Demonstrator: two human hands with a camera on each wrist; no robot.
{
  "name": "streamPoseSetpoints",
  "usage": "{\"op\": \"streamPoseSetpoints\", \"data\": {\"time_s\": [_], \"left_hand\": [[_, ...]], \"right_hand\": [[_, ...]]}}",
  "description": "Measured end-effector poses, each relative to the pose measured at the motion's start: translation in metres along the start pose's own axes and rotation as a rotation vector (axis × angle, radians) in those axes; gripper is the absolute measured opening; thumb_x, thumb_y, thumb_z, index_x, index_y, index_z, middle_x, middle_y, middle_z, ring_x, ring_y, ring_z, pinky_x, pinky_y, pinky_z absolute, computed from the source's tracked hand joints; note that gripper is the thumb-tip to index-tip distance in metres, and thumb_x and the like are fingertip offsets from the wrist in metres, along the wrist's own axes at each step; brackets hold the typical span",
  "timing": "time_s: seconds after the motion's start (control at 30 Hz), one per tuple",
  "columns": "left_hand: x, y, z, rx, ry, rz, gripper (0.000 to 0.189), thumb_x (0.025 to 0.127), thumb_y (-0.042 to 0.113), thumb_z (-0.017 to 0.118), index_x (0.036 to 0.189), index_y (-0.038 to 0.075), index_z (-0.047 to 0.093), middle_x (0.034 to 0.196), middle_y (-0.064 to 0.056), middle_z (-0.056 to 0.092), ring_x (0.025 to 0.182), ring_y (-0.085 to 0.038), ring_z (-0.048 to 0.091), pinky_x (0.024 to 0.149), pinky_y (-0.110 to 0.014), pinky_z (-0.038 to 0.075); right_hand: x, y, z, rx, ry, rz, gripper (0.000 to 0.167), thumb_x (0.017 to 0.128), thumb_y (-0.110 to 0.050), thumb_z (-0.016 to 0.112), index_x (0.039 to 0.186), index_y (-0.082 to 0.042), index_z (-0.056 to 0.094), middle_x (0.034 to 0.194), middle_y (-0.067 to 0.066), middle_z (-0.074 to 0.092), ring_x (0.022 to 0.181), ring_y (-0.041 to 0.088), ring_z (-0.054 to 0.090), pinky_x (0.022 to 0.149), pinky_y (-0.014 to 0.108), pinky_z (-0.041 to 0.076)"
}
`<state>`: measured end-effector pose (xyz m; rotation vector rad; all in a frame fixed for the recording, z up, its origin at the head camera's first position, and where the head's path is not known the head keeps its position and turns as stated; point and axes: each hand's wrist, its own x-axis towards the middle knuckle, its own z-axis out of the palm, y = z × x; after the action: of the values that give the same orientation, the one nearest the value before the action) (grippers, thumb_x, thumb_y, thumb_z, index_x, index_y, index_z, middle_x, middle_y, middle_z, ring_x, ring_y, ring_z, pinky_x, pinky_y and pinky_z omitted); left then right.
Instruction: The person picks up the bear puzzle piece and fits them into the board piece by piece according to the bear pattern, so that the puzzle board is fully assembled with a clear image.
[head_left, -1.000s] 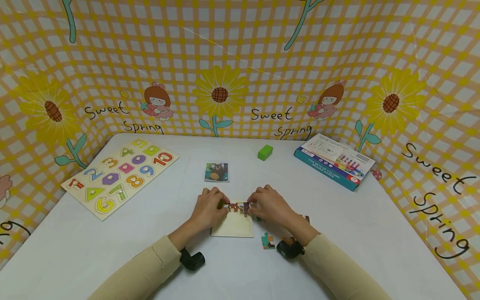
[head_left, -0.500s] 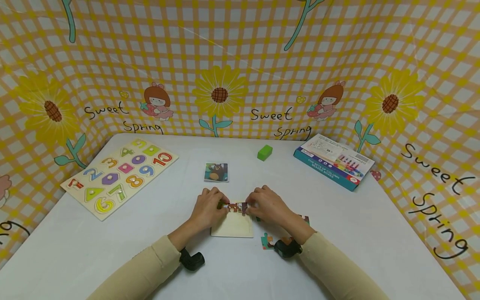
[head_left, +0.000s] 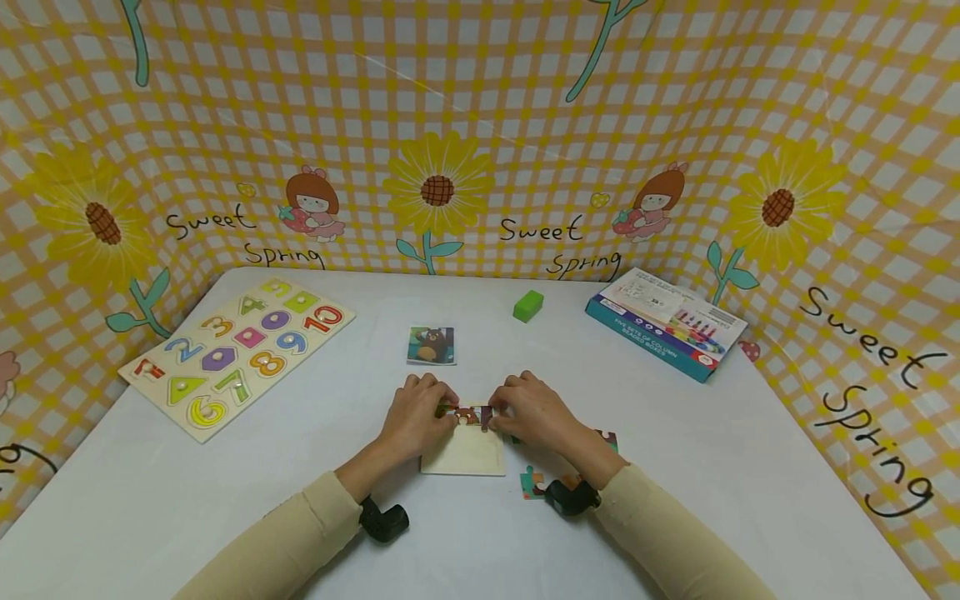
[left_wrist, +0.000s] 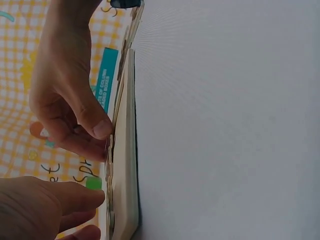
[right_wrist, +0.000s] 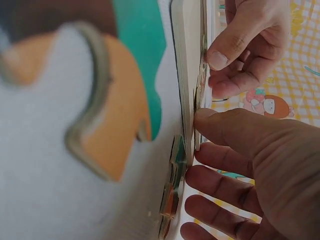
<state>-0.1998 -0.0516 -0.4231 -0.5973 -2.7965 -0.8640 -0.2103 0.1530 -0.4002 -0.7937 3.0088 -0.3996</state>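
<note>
A pale wooden puzzle board [head_left: 462, 454] lies in front of me, with a row of jigsaw pieces along its far edge. The middle piece [head_left: 467, 415] carries a brown bear's face. At the row's left end my left hand [head_left: 417, 419] holds a greenish piece [head_left: 442, 411] between thumb and fingers, its far part hidden by them. My right hand [head_left: 536, 410] pinches a dark brown puzzle piece [head_left: 487, 416] at the right end, up against the bear-face piece. In the right wrist view the thumb [right_wrist: 207, 120] rests at the board's edge.
Loose puzzle pieces [head_left: 532, 483] lie right of the board, partly under the right wrist and its black strap camera [head_left: 572, 497]. Farther back are a bear picture card [head_left: 432, 345], a green block [head_left: 528, 306] and a bead-set box [head_left: 666, 322]. A number board [head_left: 238, 358] lies left.
The right hand has slid the dark brown piece slightly left, and the gap beside the bear-face piece has narrowed. The left hand stays in place.
</note>
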Motion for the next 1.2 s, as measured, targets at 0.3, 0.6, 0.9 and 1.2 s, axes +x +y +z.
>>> {"op": "streamPoseSetpoints", "data": {"time_s": [0.3, 0.6, 0.9, 1.2], "left_hand": [[0.007, 0.005, 0.009, -0.005, -0.003, 0.073, 0.014, 0.080, 0.019, 0.076, 0.093, 0.014, 0.072, 0.088, 0.000, 0.055, 0.086, -0.021, 0.043, 0.074, -0.038, 0.036], [0.007, 0.011, 0.014, -0.013, -0.013, 0.055, 0.011, 0.080, 0.019, 0.074, 0.090, 0.015, 0.072, 0.087, 0.000, 0.054, 0.086, -0.020, 0.042, 0.077, -0.041, 0.034], [0.007, 0.013, 0.015, 0.007, -0.007, 0.043, 0.009, 0.080, 0.016, 0.073, 0.089, 0.014, 0.072, 0.086, 0.000, 0.054, 0.084, -0.020, 0.042, 0.076, -0.039, 0.034], [0.006, 0.014, 0.016, 0.012, 0.005, 0.046, 0.009, 0.080, 0.014, 0.071, 0.089, 0.015, 0.070, 0.087, 0.000, 0.053, 0.083, -0.020, 0.041, 0.076, -0.038, 0.033]], "right_hand": [[0.000, -0.001, 0.001, -0.001, 0.001, 0.002, 0.023, 0.080, -0.026, 0.078, 0.097, -0.011, 0.074, 0.088, -0.001, 0.061, 0.084, 0.019, 0.048, 0.072, 0.032, 0.042], [-0.001, -0.002, 0.002, -0.019, 0.005, 0.003, 0.022, 0.080, -0.024, 0.078, 0.098, -0.011, 0.074, 0.091, 0.000, 0.062, 0.086, 0.021, 0.049, 0.074, 0.034, 0.043], [-0.001, -0.002, 0.001, -0.012, 0.016, -0.004, 0.022, 0.080, -0.025, 0.078, 0.098, -0.012, 0.074, 0.092, 0.000, 0.063, 0.084, 0.020, 0.048, 0.072, 0.032, 0.042], [0.000, 0.000, 0.002, -0.010, 0.022, -0.022, 0.015, 0.083, -0.021, 0.075, 0.097, -0.016, 0.074, 0.089, 0.000, 0.061, 0.081, 0.019, 0.046, 0.069, 0.032, 0.039]]}}
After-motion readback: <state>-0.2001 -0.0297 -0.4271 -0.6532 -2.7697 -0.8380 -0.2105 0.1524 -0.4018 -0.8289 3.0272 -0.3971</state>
